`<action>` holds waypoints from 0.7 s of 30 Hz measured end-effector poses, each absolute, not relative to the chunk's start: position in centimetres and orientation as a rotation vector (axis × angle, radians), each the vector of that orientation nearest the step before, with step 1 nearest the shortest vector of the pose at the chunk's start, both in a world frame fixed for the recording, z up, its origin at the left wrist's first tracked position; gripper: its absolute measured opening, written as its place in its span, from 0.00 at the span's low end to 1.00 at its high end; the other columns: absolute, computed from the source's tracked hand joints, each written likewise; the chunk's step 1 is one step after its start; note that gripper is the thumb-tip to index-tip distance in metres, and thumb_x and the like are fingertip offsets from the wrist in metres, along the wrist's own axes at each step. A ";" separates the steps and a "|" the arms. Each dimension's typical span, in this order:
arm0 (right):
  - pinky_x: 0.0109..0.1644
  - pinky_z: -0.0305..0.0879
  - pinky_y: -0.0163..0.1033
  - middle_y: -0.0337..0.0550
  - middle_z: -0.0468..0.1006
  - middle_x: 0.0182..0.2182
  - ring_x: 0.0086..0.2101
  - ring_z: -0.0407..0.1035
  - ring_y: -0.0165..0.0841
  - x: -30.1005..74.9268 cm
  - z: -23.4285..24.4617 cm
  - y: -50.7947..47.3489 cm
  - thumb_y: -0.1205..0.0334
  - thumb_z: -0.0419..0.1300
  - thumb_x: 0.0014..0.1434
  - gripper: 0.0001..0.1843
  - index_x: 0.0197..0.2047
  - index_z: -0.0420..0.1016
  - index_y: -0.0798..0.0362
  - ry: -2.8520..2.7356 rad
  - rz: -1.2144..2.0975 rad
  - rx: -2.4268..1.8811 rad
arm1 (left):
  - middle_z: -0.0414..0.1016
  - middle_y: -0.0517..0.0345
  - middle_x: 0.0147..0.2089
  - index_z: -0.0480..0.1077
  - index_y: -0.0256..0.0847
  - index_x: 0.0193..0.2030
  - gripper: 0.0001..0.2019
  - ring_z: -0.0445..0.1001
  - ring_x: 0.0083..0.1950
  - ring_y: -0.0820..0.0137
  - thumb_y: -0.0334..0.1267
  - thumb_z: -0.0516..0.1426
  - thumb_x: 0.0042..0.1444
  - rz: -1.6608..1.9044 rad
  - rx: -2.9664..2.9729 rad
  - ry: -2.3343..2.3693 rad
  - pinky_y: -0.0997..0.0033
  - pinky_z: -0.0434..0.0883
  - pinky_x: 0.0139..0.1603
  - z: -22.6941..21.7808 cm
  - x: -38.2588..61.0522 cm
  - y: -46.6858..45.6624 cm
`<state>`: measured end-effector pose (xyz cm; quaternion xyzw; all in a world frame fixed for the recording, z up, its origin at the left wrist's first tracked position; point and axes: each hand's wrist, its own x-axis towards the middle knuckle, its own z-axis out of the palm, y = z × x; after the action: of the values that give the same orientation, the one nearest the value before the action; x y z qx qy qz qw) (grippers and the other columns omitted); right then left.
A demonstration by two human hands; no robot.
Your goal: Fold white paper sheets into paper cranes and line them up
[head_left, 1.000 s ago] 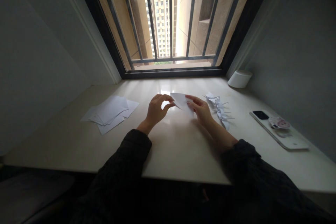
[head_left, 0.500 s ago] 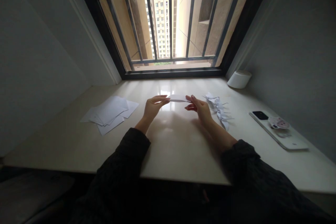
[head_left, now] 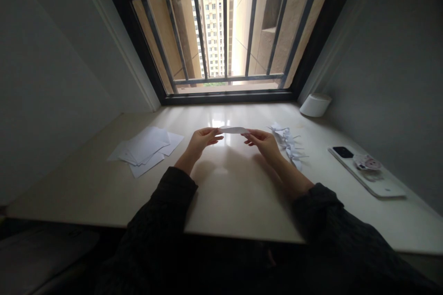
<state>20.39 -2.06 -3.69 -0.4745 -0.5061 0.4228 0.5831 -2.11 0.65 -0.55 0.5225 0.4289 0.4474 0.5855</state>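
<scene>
The paper (head_left: 233,129), tilted a second ago, now lay flat, edge-on, above the desk (head_left: 238,193). The left hand (head_left: 200,140) and right hand (head_left: 265,142) pinched its two ends with closed fingertips.

Left: loose sheets (head_left: 145,148) lie on the desk (head_left: 235,193).
Right: folded paper pieces (head_left: 288,144), phone (head_left: 367,170) beyond.
Near edge: bare desk surface.
</scene>
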 end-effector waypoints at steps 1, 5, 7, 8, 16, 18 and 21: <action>0.29 0.68 0.36 0.44 0.82 0.29 0.26 0.74 0.32 20.4 -3.5 -2.1 0.51 0.68 0.44 0.18 0.38 0.81 0.52 -1.189 0.974 -1.104 | 0.79 0.47 0.43 0.76 0.38 0.38 0.20 0.79 0.42 0.63 0.52 0.65 0.43 1.048 1.201 0.999 0.68 0.70 0.43 -0.4 -2.1 0.6; 0.29 0.67 0.36 0.44 0.82 0.28 0.25 0.74 0.31 20.3 -3.2 -2.3 0.50 0.68 0.44 0.14 0.30 0.81 0.52 -1.175 0.929 -1.104 | 0.79 0.47 0.42 0.74 0.37 0.39 0.21 0.79 0.41 0.62 0.52 0.64 0.44 1.064 1.159 0.999 0.68 0.71 0.41 -0.5 -2.0 0.6; 0.30 0.67 0.36 0.44 0.81 0.25 0.26 0.73 0.32 20.3 -3.2 -2.4 0.50 0.68 0.43 0.14 0.28 0.81 0.52 -1.139 0.899 -1.124 | 0.79 0.48 0.41 0.74 0.37 0.39 0.21 0.79 0.41 0.62 0.51 0.64 0.44 1.092 1.168 1.014 0.68 0.70 0.40 -0.8 -1.8 0.7; 0.30 0.67 0.37 0.43 0.80 0.24 0.26 0.73 0.32 20.3 -3.3 -2.4 0.50 0.69 0.43 0.14 0.28 0.81 0.52 -1.121 0.882 -1.138 | 0.79 0.48 0.40 0.74 0.37 0.38 0.20 0.79 0.42 0.62 0.51 0.65 0.44 1.114 1.177 1.026 0.68 0.70 0.40 -0.9 -1.8 0.8; 0.32 0.68 0.38 0.44 0.81 0.24 0.27 0.73 0.33 20.3 -3.1 -2.5 0.49 0.70 0.40 0.16 0.27 0.81 0.53 -1.068 0.874 -1.141 | 0.79 0.51 0.34 0.74 0.36 0.34 0.18 0.79 0.41 0.61 0.51 0.64 0.44 1.269 1.196 1.032 0.71 0.69 0.37 -1.7 -0.7 0.7; 0.31 0.69 0.38 0.45 0.81 0.24 0.26 0.73 0.33 20.2 -3.1 -2.6 0.48 0.70 0.40 0.17 0.27 0.81 0.54 -1.046 0.902 -1.129 | 0.79 0.52 0.34 0.74 0.37 0.34 0.18 0.79 0.41 0.62 0.51 0.64 0.44 1.292 1.184 1.025 0.71 0.68 0.37 -1.8 -0.5 0.6; 0.31 0.69 0.38 0.45 0.80 0.23 0.25 0.73 0.33 20.1 -3.3 -2.6 0.48 0.70 0.40 0.17 0.27 0.81 0.54 -1.001 0.936 -1.138 | 0.79 0.52 0.36 0.75 0.37 0.35 0.19 0.79 0.41 0.62 0.51 0.64 0.44 1.324 1.150 1.028 0.70 0.69 0.38 -1.8 -0.3 0.4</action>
<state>20.06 -2.56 -3.26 -0.4969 -0.4370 0.4085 0.6287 -0.35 0.44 -1.84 0.4809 0.4299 0.5538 0.5266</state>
